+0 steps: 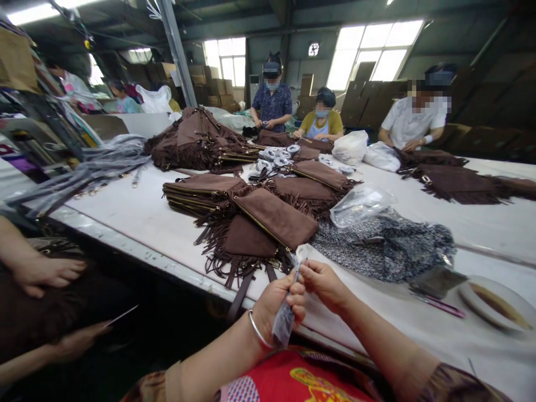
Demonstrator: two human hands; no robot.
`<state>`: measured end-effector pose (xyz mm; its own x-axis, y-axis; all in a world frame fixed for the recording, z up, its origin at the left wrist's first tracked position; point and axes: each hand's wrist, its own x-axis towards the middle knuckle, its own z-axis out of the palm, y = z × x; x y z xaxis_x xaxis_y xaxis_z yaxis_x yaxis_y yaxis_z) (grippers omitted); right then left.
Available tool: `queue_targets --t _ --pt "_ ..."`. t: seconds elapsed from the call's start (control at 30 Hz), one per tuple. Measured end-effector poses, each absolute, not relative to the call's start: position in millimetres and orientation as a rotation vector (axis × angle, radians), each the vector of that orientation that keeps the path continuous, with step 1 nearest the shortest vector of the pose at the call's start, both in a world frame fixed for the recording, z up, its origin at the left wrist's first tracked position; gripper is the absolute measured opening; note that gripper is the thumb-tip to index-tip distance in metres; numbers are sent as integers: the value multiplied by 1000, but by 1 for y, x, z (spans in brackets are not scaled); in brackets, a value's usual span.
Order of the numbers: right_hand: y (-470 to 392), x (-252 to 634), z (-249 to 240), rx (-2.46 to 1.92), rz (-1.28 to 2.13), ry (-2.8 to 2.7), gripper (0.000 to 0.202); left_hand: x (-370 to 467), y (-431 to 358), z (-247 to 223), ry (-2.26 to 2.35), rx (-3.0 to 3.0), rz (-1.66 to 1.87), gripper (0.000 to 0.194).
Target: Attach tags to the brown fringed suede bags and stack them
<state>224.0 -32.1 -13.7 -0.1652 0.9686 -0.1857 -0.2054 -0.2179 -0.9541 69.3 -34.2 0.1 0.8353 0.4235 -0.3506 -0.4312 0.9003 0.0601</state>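
Close to my body at the table edge, a plastic-wrapped strap [283,324] hangs upright from my hands, its lower end below my left fist. My left hand [277,297] is closed around its middle. With thumb and fingers pinched, my right hand [322,283] grips its upper end, where whitish plastic sticks up. Just beyond my hands lies a brown fringed pouch [276,215] with a gold zipper, resting on another fringed pouch [249,237]. A stack of similar zippered pouches [201,192] stands behind to the left.
Dark knitted cloth [385,243], pink-handled scissors [444,306] and a tape roll [498,301] lie on the right. Wrapped straps [104,162] and a big pouch heap [192,137] cover the left. A neighbour's hand [79,341] holds a thin pointed tool; co-workers stand across the table.
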Motion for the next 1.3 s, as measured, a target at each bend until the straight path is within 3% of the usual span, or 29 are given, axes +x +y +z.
queue_targets --t 0.27,0.4,0.6,0.77,0.9,1.1,1.3 --pt "-26 203 -20 -830 1753 -670 42 72 -46 8 145 46 453 22" --pt "-31 208 -19 -861 1796 -650 33 74 -47 7 167 148 505 24" --pt "-50 219 -3 -1080 1814 -712 54 91 -55 0 740 689 605 39" --pt "-48 222 3 -1352 1445 -939 46 82 -47 6 960 1399 595 38" --pt "-43 225 4 -1319 1379 -1060 53 63 -13 16 1183 1036 770 38" --pt "-48 219 7 -1135 1499 -958 53 74 42 25 920 586 931 36" --pt "-43 229 -8 -1099 1554 -1177 74 109 91 23 889 309 1102 31"
